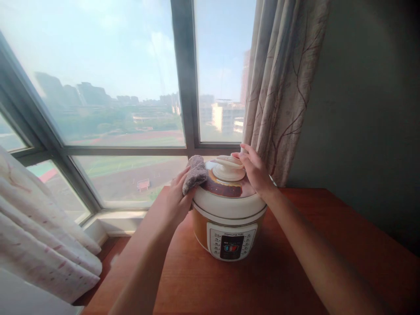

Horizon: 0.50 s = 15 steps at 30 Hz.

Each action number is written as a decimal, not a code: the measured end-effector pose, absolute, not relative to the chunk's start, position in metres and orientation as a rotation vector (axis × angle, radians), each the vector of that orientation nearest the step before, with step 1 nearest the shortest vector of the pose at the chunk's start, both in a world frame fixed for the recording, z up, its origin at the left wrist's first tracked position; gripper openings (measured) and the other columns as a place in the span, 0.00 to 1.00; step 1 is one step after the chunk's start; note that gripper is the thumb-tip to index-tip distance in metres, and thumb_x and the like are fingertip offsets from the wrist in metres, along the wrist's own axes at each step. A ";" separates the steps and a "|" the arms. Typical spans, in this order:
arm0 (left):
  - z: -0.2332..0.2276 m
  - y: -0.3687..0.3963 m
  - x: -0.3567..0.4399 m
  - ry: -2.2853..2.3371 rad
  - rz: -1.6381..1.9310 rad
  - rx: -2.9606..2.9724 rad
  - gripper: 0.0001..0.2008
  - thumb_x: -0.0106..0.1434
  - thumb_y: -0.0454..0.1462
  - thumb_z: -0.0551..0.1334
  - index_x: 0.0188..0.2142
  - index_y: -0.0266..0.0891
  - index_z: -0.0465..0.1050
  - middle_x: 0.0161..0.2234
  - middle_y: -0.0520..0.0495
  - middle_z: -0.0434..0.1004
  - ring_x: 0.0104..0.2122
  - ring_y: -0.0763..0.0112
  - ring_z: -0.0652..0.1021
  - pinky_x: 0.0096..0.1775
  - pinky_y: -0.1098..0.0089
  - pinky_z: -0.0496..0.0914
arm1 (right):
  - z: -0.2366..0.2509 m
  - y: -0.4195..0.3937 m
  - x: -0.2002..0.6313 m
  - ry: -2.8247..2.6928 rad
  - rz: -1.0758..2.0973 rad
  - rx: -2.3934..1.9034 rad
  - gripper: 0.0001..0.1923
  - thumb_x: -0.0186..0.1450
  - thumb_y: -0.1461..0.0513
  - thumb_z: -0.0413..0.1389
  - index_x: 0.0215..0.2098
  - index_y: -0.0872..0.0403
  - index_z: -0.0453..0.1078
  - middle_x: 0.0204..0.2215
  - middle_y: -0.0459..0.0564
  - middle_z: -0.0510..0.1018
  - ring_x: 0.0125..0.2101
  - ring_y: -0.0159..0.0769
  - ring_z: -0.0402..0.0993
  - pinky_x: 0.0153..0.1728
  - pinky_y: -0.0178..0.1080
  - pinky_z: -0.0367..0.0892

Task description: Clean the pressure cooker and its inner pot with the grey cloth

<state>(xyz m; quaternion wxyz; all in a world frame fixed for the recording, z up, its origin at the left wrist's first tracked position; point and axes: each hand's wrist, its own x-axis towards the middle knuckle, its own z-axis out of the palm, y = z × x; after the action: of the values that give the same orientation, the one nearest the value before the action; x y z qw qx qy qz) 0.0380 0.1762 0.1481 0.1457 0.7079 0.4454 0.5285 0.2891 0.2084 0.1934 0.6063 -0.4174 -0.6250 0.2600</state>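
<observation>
A white and brown electric pressure cooker (229, 210) stands upright on the table, its control panel (231, 243) facing me. Its lid is on, with a white knob-like handle (229, 172) at the top centre. My left hand (179, 197) is closed around a fuzzy greyish-purple cloth (196, 174), which rests against the left side of the lid. On the other side, my right hand (256, 170) reaches over the lid, thumb and fingers around the right rear of the handle. The palm hides part of the lid's right edge.
The reddish-brown wooden table (295, 262) extends to the right and towards me. Behind it are large windows with a grey frame (188, 74). Curtains hang on the right (282, 87) and on the left (42, 232). A dark plain wall (367, 122) rises at right.
</observation>
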 end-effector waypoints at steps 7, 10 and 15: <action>0.103 0.115 0.094 1.273 1.950 2.053 0.29 0.69 0.46 0.56 0.68 0.52 0.61 0.72 0.46 0.52 0.70 0.49 0.56 0.68 0.48 0.51 | 0.192 0.209 0.291 -1.469 0.587 -0.961 0.28 0.69 0.45 0.51 0.62 0.48 0.62 0.50 0.52 0.81 0.54 0.45 0.76 0.57 0.48 0.67; 0.075 0.097 0.106 1.249 1.969 2.196 0.32 0.68 0.49 0.55 0.70 0.51 0.56 0.74 0.44 0.46 0.71 0.42 0.49 0.68 0.41 0.46 | 0.193 0.207 0.291 -1.470 0.568 -0.969 0.28 0.69 0.45 0.51 0.61 0.48 0.63 0.49 0.52 0.82 0.54 0.46 0.76 0.57 0.49 0.66; 0.029 0.094 0.101 1.201 1.999 2.254 0.35 0.66 0.47 0.58 0.71 0.56 0.52 0.74 0.48 0.43 0.72 0.42 0.48 0.68 0.39 0.47 | 0.195 0.204 0.291 -1.444 0.566 -0.964 0.27 0.69 0.46 0.52 0.60 0.49 0.65 0.48 0.52 0.82 0.53 0.46 0.76 0.57 0.51 0.66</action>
<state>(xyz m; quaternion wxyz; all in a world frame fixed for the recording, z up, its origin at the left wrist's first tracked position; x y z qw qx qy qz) 0.1008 0.0935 0.0294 -0.0509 0.6940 0.3698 0.6156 0.2906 0.2037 0.1947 0.6115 -0.4178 -0.6257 0.2453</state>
